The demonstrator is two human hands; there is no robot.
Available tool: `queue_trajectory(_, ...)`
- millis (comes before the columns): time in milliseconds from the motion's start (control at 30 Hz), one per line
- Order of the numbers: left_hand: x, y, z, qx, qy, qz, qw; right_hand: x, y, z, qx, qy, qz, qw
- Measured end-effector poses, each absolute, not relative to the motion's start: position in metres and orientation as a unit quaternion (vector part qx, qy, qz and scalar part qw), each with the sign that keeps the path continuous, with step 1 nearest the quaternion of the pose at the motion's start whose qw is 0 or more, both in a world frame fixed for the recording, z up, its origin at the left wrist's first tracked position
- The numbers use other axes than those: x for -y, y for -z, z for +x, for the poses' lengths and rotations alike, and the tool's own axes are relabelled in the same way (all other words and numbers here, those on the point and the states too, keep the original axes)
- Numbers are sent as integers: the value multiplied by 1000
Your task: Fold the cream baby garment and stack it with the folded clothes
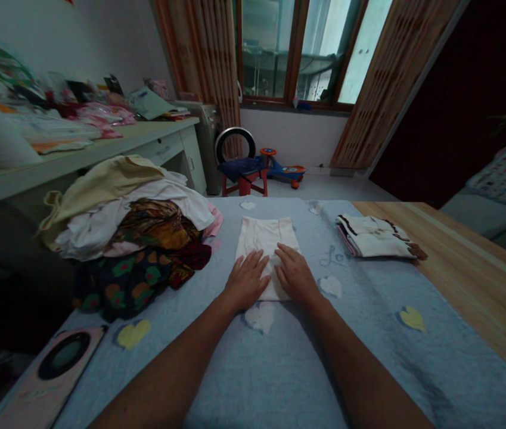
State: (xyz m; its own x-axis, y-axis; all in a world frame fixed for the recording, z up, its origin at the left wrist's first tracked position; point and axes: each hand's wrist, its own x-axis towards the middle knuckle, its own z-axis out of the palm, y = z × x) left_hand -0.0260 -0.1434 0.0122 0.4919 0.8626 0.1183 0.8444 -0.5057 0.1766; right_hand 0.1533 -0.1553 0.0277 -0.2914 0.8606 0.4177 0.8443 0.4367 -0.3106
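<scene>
A white piece of clothing [267,232], folded into a narrow rectangle, lies flat in front of me on a blue cloth with heart prints [253,375]. My left hand [247,279] rests on its left side, palm down with the fingers spread. On the right half lies my right hand [295,274], also flat, its fingers stretched out. Both hands press on the fabric without gripping it. The garment's exact kind cannot be made out.
A heap of loose clothes [145,220] sits at the left. Folded clothes [375,236] form a small stack at the right. A pink phone-like object [51,375] lies near left. Beyond the far edge stand a red stool [244,186] and a blue ride-on toy [286,171].
</scene>
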Motion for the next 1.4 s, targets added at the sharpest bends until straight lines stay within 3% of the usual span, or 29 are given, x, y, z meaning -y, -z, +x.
queue_trajectory(233, 142, -10, -26, -490, -95, 865, 45, 155, -12, 147, 828, -60, -531, 173)
queue_trajectory(1133, 142, -5, -34, -543, -112, 832, 30, 152, -9, 156, 786, -57, -603, 122)
queue_trajectory(1400, 148, -26, -30, -499, -211, 840, -23, 152, -10, 156, 791, -52, -599, 109)
